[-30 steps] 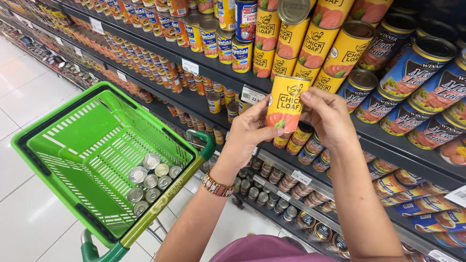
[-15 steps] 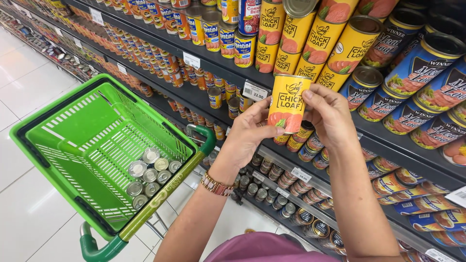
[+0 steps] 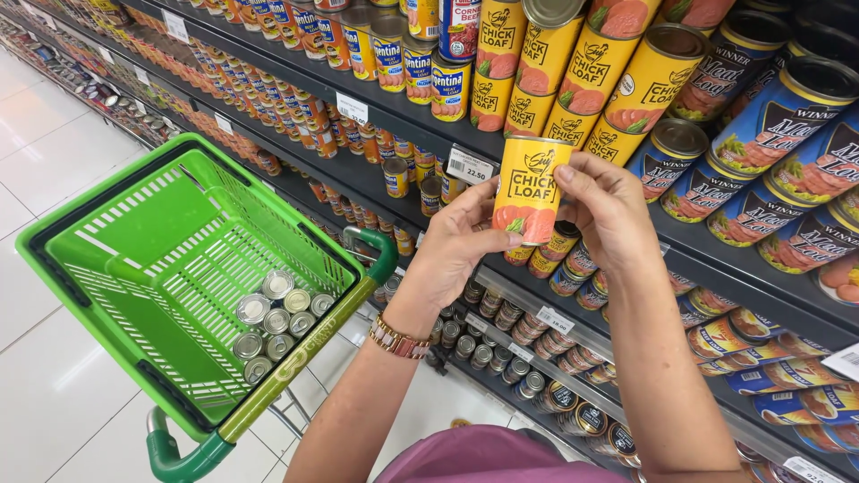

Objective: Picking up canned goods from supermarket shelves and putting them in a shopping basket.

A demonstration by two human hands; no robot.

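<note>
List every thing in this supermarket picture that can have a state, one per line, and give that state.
Yellow cylindrical tin can: upright, off the shelf, held by both hands.
Left hand: gripping the can's lower left side.
Right hand: gripping the can's right side.
Green plastic basket: open, partly filled.
Small silver-topped cans: standing upright in the basket's corner.

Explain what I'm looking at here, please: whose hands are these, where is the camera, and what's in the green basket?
The one view comes from a camera worn on a person's head, looking down at their own bare hands in a shop aisle. The left hand, with a wristwatch on its wrist, and the right hand hold a yellow can upright between them, in front of shelves stacked with more cans. At lower left is a green basket on a trolley; small silver-topped cans stand in its near corner.
</note>
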